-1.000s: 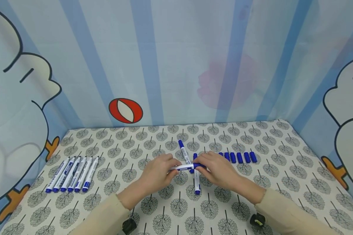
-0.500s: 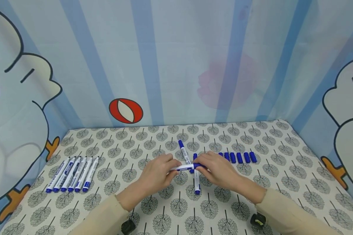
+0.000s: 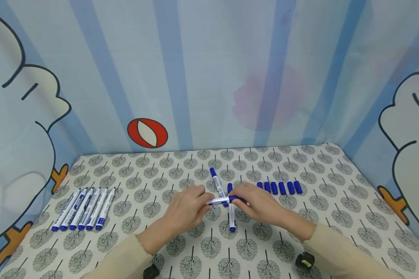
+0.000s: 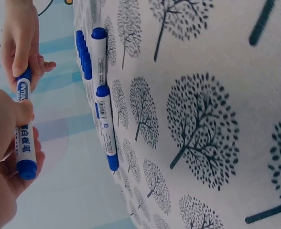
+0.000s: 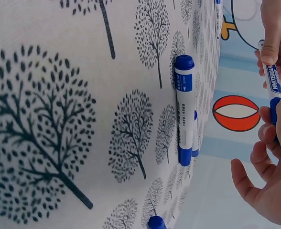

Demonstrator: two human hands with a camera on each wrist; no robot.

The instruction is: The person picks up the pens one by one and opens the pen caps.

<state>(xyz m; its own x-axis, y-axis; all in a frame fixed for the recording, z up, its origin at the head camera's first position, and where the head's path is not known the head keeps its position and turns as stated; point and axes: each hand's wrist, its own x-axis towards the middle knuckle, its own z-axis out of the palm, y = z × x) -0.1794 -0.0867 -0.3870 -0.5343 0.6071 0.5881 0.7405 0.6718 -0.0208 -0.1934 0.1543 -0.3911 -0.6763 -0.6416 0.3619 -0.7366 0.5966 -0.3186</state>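
Both hands hold one whiteboard marker [image 3: 218, 200] crosswise above the patterned cloth. My left hand [image 3: 186, 205] grips its white barrel, thumb on the near side, as the left wrist view shows. The fingers of my right hand [image 3: 258, 200] pinch the blue cap [image 5: 274, 109] at the other end; the cap sits against the barrel. Beneath and behind the held marker lie two capped markers. One marker [image 3: 216, 182] slants away towards the back, and the other marker [image 3: 232, 219] points towards me. The held marker partly hides both.
On the left, several uncapped markers [image 3: 85, 209] lie side by side, dark tips pointing away. Several loose blue caps [image 3: 282, 188] form a row to the right, behind my right hand. A printed curtain [image 3: 209, 77] stands along the back edge of the cloth-covered table [image 3: 143, 255].
The head view has shifted slightly, moving the scene a little left and down. Both hands keep the same hold on the marker and its cap.
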